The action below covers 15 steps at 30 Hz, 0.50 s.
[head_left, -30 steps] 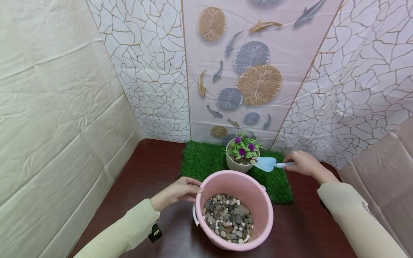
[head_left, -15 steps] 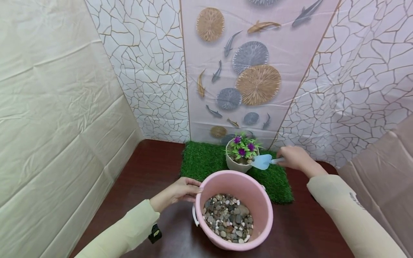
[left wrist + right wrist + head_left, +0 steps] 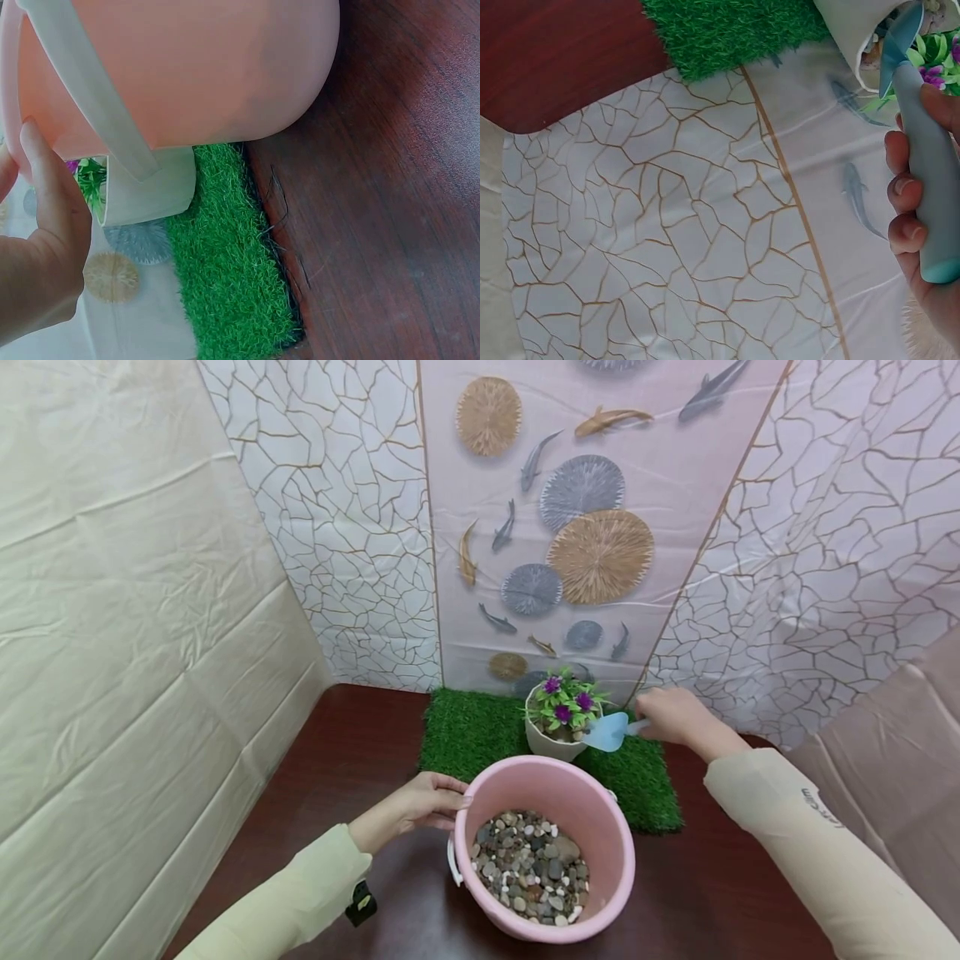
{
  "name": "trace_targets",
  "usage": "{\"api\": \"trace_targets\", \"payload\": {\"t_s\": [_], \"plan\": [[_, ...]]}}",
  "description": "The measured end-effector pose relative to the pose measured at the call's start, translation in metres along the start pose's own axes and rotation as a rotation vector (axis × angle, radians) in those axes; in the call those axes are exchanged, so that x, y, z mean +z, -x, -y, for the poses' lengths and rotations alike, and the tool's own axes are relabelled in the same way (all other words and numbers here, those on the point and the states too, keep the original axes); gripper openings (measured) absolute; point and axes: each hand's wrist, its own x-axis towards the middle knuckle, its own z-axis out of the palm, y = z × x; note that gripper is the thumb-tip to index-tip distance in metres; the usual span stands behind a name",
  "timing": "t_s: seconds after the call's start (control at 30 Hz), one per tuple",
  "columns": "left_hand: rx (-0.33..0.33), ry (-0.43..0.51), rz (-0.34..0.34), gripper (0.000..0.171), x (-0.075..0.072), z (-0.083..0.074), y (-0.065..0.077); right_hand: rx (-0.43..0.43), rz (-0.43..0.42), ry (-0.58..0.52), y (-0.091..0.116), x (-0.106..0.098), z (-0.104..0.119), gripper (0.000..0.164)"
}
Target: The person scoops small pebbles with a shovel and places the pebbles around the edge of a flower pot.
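Observation:
A pink bucket (image 3: pixel 611 860) stands on the table, with mixed pebbles (image 3: pixel 528 868) lying in its bottom. My left hand (image 3: pixel 416 802) pinches its left rim between thumb and fingers; in the left wrist view the thumb lies over that rim beside the white bail handle (image 3: pixel 94 94). Behind the bucket is a white pot (image 3: pixel 551 745) of green leaves and purple flowers (image 3: pixel 562 714), with some pebbles inside. My right hand (image 3: pixel 678 720) grips a light-blue trowel (image 3: pixel 607 732) by its handle. The trowel's blade tilts over the pot's right rim, its tip among the pebbles and leaves.
Under the pot lies a green artificial grass mat (image 3: pixel 472 735) on the dark red-brown table (image 3: pixel 360 752). Patterned cloth (image 3: pixel 360 527) with fish and lily pads hangs close behind. Beige cloth (image 3: pixel 157 635) walls in the left side.
My right hand has moved left and slightly up, turning the trowel so its blade tips more steeply at the pot's rim. The left hand and bucket have stayed in place.

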Motion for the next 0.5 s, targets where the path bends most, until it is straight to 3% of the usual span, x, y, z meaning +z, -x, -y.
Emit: {"api": "trace_targets", "payload": {"t_s": [0.27,0.5], "plan": [[0.008,0.001,0.007,0.045,-0.0009,0.0005,0.0012,0.017,0.023,0.075,-0.0028,-0.0052,0.0056,0.034],[0.005,0.003,0.005,0.044,-0.0005,-0.0008,0.0006,0.018,0.011,0.069,0.0009,-0.0047,0.0012,0.031]]}}
